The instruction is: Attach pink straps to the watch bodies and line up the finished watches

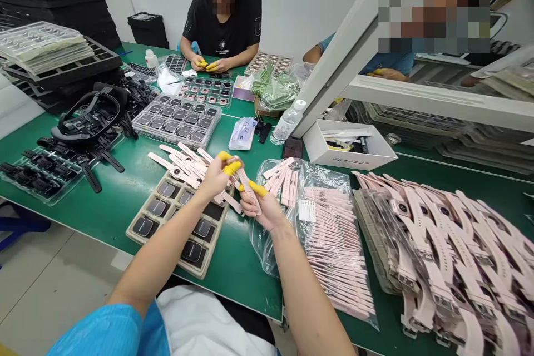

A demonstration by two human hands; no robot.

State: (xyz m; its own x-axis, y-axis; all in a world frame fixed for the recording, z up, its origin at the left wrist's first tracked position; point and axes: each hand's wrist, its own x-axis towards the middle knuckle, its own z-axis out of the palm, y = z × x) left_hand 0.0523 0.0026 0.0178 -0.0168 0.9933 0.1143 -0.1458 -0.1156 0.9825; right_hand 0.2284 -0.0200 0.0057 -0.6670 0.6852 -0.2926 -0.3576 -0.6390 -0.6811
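Note:
My left hand (220,173), with yellow covers on its fingertips, is closed on the upper end of a pink watch strap (249,189). Close beside it, my right hand (262,204), also with yellow finger covers, grips the strap's lower part. Whether a watch body is between the fingers is too small to tell. Below and left of the hands lies a beige tray (167,242) of square dark watch faces, with pink-strapped watches (183,169) heaped on its far end. A clear bag of pink straps (334,233) lies right of my right hand.
Pink-strapped watches (442,233) cover stacked trays at right. Behind stand a white box (350,147), a bottle (287,122) and a tray stack (177,122). Black watches (89,133) are piled at left. A person in black (225,28) works across the table; another sits behind the frame.

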